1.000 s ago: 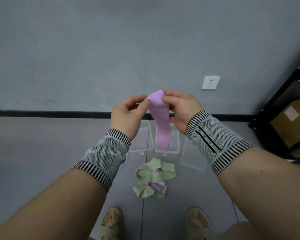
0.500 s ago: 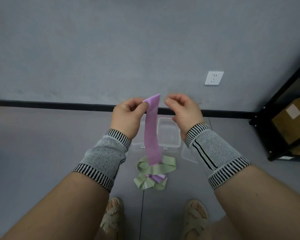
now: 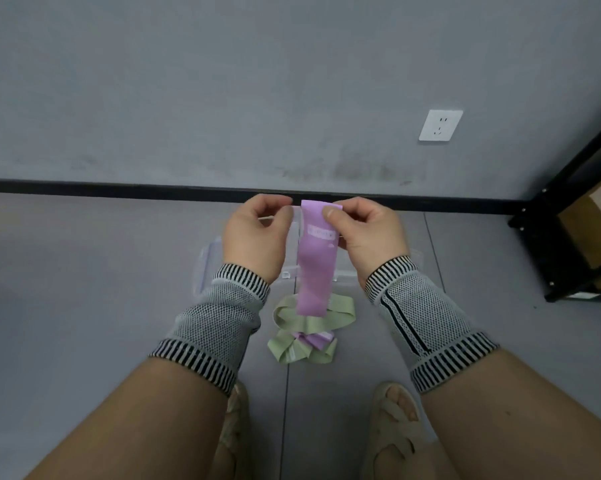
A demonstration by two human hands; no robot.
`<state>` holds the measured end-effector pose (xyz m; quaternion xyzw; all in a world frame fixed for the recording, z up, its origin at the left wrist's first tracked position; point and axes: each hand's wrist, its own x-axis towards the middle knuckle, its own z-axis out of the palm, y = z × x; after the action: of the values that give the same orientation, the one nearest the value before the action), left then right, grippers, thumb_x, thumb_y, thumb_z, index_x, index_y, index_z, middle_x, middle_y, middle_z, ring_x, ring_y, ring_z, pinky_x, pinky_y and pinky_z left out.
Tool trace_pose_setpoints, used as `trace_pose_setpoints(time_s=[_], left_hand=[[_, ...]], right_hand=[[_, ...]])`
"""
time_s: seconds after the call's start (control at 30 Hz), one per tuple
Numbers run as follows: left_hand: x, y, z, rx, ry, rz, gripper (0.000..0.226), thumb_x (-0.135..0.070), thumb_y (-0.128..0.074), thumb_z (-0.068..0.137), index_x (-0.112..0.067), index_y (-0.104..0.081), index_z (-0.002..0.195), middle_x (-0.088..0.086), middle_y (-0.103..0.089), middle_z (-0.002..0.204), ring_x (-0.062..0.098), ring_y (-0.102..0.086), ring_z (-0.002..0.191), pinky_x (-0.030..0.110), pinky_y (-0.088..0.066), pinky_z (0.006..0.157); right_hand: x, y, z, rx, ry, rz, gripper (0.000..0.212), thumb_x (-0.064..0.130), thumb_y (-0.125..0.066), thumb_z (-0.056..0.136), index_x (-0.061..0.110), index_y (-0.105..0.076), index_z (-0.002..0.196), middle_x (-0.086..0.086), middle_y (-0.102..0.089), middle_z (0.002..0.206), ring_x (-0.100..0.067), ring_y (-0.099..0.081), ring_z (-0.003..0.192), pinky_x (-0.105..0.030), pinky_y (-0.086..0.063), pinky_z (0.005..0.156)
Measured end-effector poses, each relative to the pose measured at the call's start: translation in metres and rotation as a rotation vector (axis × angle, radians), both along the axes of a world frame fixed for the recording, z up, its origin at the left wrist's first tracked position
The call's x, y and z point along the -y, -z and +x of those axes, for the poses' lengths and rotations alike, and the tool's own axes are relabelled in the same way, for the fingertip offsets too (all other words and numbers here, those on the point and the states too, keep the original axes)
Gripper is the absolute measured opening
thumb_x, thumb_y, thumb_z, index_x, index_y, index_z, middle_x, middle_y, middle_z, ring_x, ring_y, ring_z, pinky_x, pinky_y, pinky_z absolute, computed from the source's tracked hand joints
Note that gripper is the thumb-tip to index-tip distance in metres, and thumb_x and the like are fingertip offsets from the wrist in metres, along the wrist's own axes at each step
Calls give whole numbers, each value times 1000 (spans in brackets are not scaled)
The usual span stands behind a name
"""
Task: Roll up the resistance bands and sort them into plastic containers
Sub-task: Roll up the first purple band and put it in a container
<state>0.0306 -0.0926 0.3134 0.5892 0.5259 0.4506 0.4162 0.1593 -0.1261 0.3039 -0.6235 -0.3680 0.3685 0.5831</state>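
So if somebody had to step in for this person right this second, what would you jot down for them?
Right hand: pinches the top edge of the purple band, which hangs down unrolled.
Left hand: fingers curled beside the band's top; whether it touches the band is unclear.
On the floor: a tangled pile of green and purple bands, with the clear plastic containers just beyond, mostly hidden behind the hands.
Done: one band picked up; no rolled band visible.
Left: roll this band, place it in a container, then do the pile.

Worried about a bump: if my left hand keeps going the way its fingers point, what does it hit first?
Probably the purple resistance band that the right hand pinches: the left hand curls toward its top edge, just apart, though depth is unclear.
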Motion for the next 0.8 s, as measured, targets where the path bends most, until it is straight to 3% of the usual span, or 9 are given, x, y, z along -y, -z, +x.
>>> trace_pose_setpoints(time_s=[0.1,0.23,0.33,0.43,0.53,0.67,0.73,0.8], left_hand=[[4,-1,12,-30,168,4,10,-18,-65,86,-26,-72,88,-12,-71,82,2,-67,79,14,-51,74],[2,1,14,12,224,-46,31,-14,-71,81,-13,-68,112,-4,-72,98,5,-67,91,22,-52,85],[-1,3,12,13,195,-45,29,-11,-71,80,-18,-68,108,-4,-71,100,10,-67,93,31,-54,88],[-2,3,14,12,153,-57,26,-15,-72,79,-23,-67,104,-7,-71,99,12,-67,92,35,-56,84],[-5,4,12,-9,118,-34,19,-18,-65,85,-29,-68,101,-6,-71,94,11,-65,87,36,-56,82],[-10,4,9,65,104,-40,20,-17,-54,94,-30,-69,91,-9,-68,78,-2,-57,69,18,-48,66],[-15,7,7,50,94,-84,18,-19,-53,94,-27,-68,89,-7,-66,78,1,-55,70,22,-46,71],[-18,11,5,66,139,-138,19,-22,-53,95,-25,-70,87,-2,-67,84,9,-57,80,35,-49,84]], right_hand=[[1,-5,-4,-86,-10,-10,18,20,-68,85,19,-70,67,-14,-68,73,-24,-63,70,-55,-56,77],[4,-14,-5,-429,-52,-35,35,22,-43,98,8,-71,83,-9,-73,79,-16,-68,75,-34,-56,78],[8,-14,-4,-502,-137,-42,37,20,-37,96,6,-71,96,-7,-74,89,-16,-68,83,-37,-54,83],[6,-13,-2,-499,-207,-76,41,21,-34,92,8,-69,109,-9,-72,105,-16,-67,89,-34,-54,76],[3,-12,0,-480,-263,-107,46,24,-30,92,12,-68,114,-6,-71,108,-17,-64,95,-34,-50,80],[-4,-9,0,-343,-182,-93,30,13,-43,89,14,-72,97,-2,-73,93,-14,-60,77,-27,-46,70],[-10,-4,5,-150,-51,-62,25,3,-49,88,18,-69,91,2,-70,88,-8,-58,74,-25,-47,70],[-16,1,11,-31,-16,-45,23,7,-56,88,21,-67,104,5,-66,100,0,-58,85,-24,-48,82]])
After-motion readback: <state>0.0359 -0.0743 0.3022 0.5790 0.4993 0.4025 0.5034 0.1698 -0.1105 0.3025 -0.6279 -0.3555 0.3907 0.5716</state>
